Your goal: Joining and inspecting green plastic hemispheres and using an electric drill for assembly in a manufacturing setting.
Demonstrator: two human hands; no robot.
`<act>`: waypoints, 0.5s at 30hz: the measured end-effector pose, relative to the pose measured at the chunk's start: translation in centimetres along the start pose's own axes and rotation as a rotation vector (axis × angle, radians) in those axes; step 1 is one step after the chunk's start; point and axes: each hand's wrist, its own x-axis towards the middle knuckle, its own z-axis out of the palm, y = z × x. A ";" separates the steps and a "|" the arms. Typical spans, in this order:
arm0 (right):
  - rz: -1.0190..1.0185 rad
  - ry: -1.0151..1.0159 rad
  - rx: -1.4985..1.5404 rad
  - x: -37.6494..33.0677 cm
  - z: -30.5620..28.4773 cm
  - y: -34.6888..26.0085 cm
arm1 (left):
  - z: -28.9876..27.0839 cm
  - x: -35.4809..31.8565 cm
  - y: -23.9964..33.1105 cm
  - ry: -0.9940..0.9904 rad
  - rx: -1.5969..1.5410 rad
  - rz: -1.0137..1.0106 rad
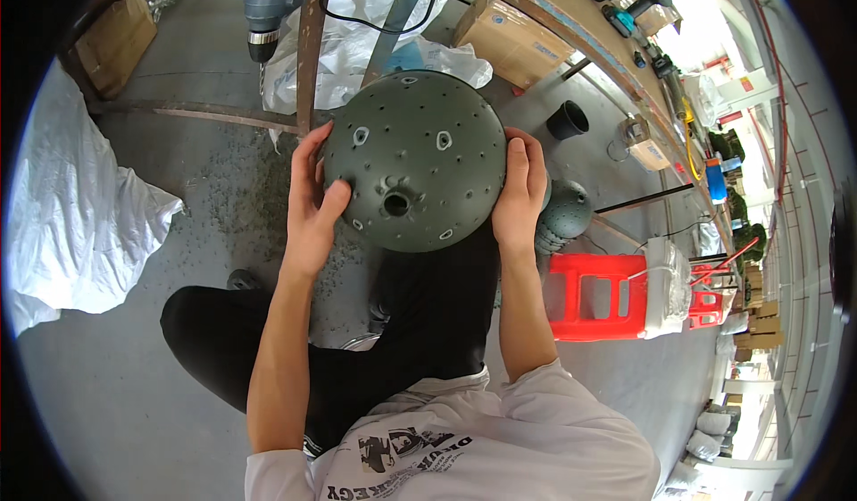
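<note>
Between both palms I hold a large dark green dome [420, 166], its rounded side toward me. Many small holes dot its surface, a few ringed with pale marks, and one bigger hole opens near its lower middle. My left hand [314, 197] grips the left edge, thumb resting on the face. On the opposite edge my right hand [520, 188] is closed, thumb pointing up along the rim. The fingertips behind the dome are hidden. A power drill [271, 10] with a long bit hangs beyond it at the upper left.
Similar green domes [567, 210] are stacked just right of my right hand. Nearby stand a red plastic stool [600, 297] and a black bucket [568, 121]. A workbench [607, 41] with tools runs along the upper right; a cardboard box [512, 38] sits underneath. Silvery sheeting [85, 206] bulges at left.
</note>
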 end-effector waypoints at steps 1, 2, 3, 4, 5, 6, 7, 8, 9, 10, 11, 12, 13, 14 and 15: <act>0.005 0.021 0.002 -0.1 -0.3 0.2 | 0.1 0.5 0.0 -0.010 -0.038 -0.049; -0.003 0.014 -0.009 -0.4 -0.5 0.4 | 0.3 1.2 -0.3 -0.004 -0.050 -0.044; -0.018 0.073 -0.021 -0.9 -0.3 0.6 | 0.3 1.9 -0.4 -0.002 -0.066 -0.077; -0.031 0.133 -0.033 -1.5 -0.3 0.8 | 0.4 2.4 -0.4 -0.001 -0.082 -0.111; -0.051 0.133 -0.050 -2.1 -0.4 1.4 | 0.8 2.5 -0.6 0.068 -0.108 -0.113; -0.053 0.134 -0.058 -2.7 -0.4 1.6 | 0.8 2.4 -0.6 0.066 -0.116 -0.114; -0.056 0.156 -0.027 -3.3 -0.4 1.9 | 0.8 2.4 -0.6 0.065 -0.164 -0.184; -0.058 0.179 0.005 -3.7 -0.4 2.2 | 0.9 2.4 -0.7 0.063 -0.212 -0.255; -0.039 0.173 0.006 -3.9 -0.3 1.8 | 0.8 2.2 -0.9 0.062 -0.218 -0.259; -0.038 0.174 -0.001 -4.0 -0.3 1.6 | 0.6 2.1 -1.1 0.019 -0.244 -0.287; -0.044 0.176 -0.013 -4.2 -0.3 1.3 | 0.4 1.9 -1.4 -0.024 -0.270 -0.316; -0.053 0.176 -0.025 -4.1 -0.4 1.2 | 0.4 1.8 -1.6 -0.024 -0.276 -0.316; -0.054 0.174 -0.030 -4.2 -0.7 1.2 | 0.4 1.5 -1.9 -0.017 -0.256 -0.308; -0.037 0.169 -0.041 -4.4 -1.0 1.5 | 0.4 1.3 -2.1 -0.009 -0.235 -0.299; -0.019 0.163 -0.051 -4.6 -1.2 1.7 | 0.6 1.1 -2.2 -0.005 -0.239 -0.299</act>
